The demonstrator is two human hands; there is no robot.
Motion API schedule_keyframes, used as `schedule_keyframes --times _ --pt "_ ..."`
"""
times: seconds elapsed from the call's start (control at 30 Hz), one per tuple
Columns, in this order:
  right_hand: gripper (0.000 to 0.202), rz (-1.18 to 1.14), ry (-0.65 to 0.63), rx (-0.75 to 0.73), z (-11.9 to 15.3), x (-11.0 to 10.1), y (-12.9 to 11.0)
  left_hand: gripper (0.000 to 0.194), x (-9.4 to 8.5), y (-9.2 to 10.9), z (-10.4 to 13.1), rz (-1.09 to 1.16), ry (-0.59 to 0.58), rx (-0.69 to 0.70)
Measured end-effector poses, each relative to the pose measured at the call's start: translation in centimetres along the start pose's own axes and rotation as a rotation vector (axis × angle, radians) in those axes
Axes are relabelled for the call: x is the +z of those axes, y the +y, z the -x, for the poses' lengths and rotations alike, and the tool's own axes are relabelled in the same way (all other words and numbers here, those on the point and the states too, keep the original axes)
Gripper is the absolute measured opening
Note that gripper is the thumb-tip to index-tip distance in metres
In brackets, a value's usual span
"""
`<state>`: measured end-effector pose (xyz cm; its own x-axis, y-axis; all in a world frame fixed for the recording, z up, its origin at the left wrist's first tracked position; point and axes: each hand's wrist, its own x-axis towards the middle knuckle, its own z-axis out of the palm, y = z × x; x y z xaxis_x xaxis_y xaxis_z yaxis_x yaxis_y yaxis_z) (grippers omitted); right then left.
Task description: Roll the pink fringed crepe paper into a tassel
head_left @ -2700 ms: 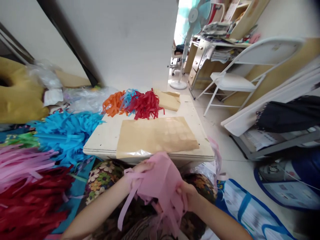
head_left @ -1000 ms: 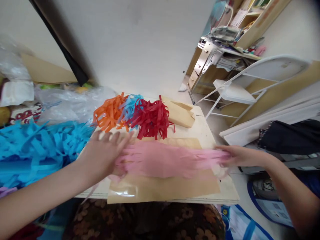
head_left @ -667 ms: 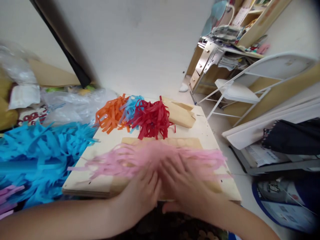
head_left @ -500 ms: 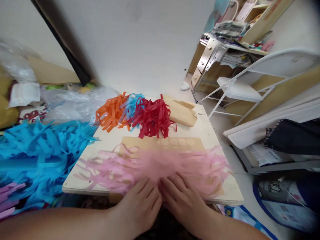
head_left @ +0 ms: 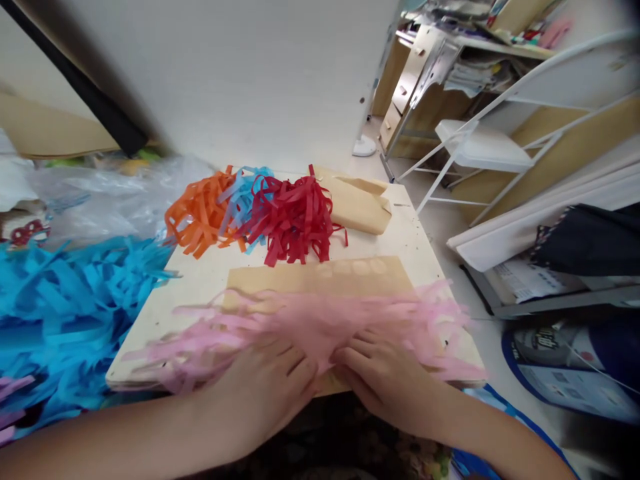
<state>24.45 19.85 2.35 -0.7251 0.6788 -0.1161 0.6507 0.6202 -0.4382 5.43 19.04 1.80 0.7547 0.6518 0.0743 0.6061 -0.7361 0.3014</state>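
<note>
Head view: pink fringe (head_left: 320, 323) lies spread across the tabletop (head_left: 200, 283) at lower centre, over a brown sheet (head_left: 320, 277). Left hand (head_left: 265, 393) and right hand (head_left: 385, 380), fingers spread flat, press its middle band. Judged light, limp, tear-prone; best gripped at the uncut middle, not the strips.

The left hand (head_left: 260, 393) and right hand (head_left: 387, 383) lie flat, palms down, side by side (fingers spread forward), forearms converging.
</note>
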Motion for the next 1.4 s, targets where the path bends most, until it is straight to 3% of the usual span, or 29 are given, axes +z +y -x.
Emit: schedule_keyframes --times 0.2,0.33,0.47,0.6,0.73,0.87,1.0,1.2,1.4 --pt "0.018 -0.054 -0.014 0.055 -0.1 -0.8 0.3 0.029 -1.9 -1.2 -1.0 0.158 -0.229 -0.173" --pt "0.020 -0.014 -0.060 0.147 -0.2 -1.8 1.7 0.028 -2.4 -3.0 -1.7 0.215 -0.151 -0.237" --pt "0.020 0.059 -0.086 0.245 -0.6 -2.6 3.6 0.027 -2.1 -4.4 -2.5 0.207 -0.155 -0.282" --pt "0.025 0.139 -0.098 0.294 -0.8 -2.7 4.2 0.027 -2.1 -4.7 -3.3 0.211 -0.166 -0.361" --pt "0.031 0.332 -0.046 0.320 -0.8 -2.7 3.6 0.027 -2.5 -4.2 -4.0 0.062 -0.221 -0.415" --pt "0.020 0.554 0.064 0.202 -1.7 -2.7 2.5 0.024 -2.3 -3.7 -4.7 -0.041 -0.238 -0.367" --pt "0.015 0.533 0.073 0.120 -3.2 -2.8 2.1 0.028 -2.2 -3.3 -4.8 -0.145 -0.228 -0.320" --pt "0.018 0.442 0.061 0.209 -3.6 -2.5 2.7 0.027 -3.1 -4.0 -5.1 0.026 -0.213 -0.281" --pt "0.019 0.459 0.083 0.255 -3.5 -1.7 3.4 0.034 -2.3 -5.5 -6.5 0.031 -0.216 -0.323"
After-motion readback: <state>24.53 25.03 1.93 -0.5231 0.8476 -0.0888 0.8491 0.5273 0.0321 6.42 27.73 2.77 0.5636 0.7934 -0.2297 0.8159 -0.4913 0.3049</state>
